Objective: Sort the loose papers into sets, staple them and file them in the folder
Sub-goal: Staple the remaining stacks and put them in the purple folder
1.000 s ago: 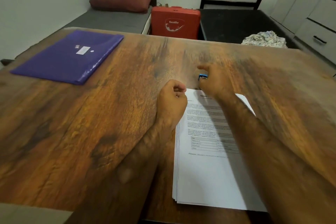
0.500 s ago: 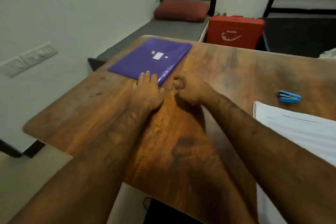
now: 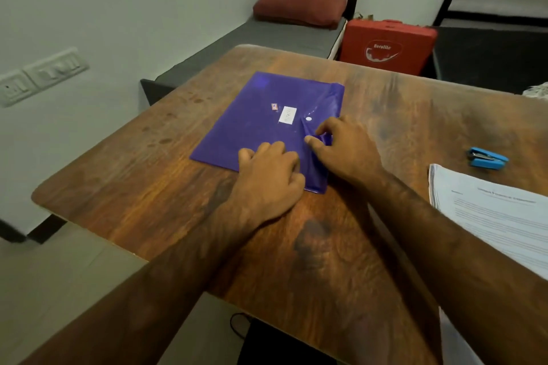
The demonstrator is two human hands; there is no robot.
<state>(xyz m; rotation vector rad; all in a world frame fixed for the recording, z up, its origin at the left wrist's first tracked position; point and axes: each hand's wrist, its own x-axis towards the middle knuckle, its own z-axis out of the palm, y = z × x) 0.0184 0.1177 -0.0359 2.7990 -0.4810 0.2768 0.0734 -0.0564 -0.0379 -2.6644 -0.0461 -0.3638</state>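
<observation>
Switch panel (image 3: 41,74): on the wall, left of the desk.

Desk (image 3: 142,192): dark wood, with a rounded near-left corner. A strip of wood runs between its left edge and the folder.

Folder (image 3: 255,127): purple plastic, flat on the left half of the desk and set at an angle. It has a white label and a snap button, and its flap runs along the right side.

Left hand (image 3: 268,184): palm down, fingers loosely spread, pressing on the folder's near edge.

Right hand (image 3: 348,151): thumb and forefinger pinching the raised flap below the button.

Red case (image 3: 388,47): upright beyond the desk's far edge.

Stapler (image 3: 486,158): blue, well right of the folder with open wood between them.

Papers (image 3: 498,216): a white stack near the stapler, not touching it, cut off by the right edge of the view.
</observation>
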